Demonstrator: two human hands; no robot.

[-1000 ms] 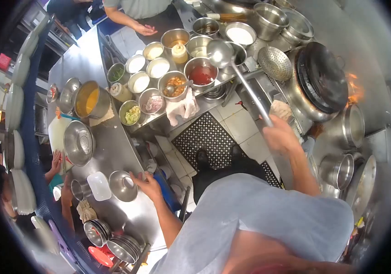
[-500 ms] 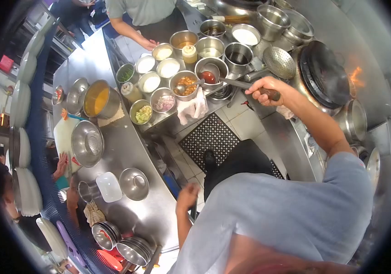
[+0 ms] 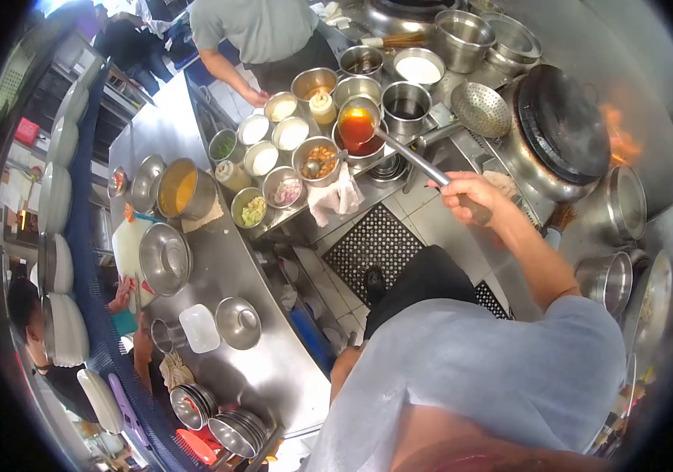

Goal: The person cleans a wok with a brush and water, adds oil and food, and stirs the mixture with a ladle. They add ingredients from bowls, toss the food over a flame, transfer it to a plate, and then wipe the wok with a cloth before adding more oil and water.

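My right hand (image 3: 468, 197) is closed around the handle of a ladle (image 3: 415, 159). The ladle's bowl holds orange-red sauce (image 3: 357, 123) and hangs over a steel pot of dark red sauce (image 3: 369, 149). Beside that pot are a pot of brown chunks with a spoon (image 3: 317, 161), a pot of dark liquid (image 3: 407, 108) and a squeeze bottle (image 3: 321, 107). Low at my side, my left hand (image 3: 344, 366) is partly hidden by my shirt near the steel counter, and its fingers do not show clearly.
A lidded wok (image 3: 560, 130) stands on the right with flames (image 3: 622, 138) behind it. A perforated skimmer (image 3: 480, 108) lies nearby. On the left counter (image 3: 273, 330) are bowls and a pot of yellow liquid (image 3: 183, 189). Co-workers stand opposite and at far left.
The ladle has come up out of the red sauce, its bowl now full. My right hand has moved slightly down. My left hand has drawn back toward my body. The flames look larger.
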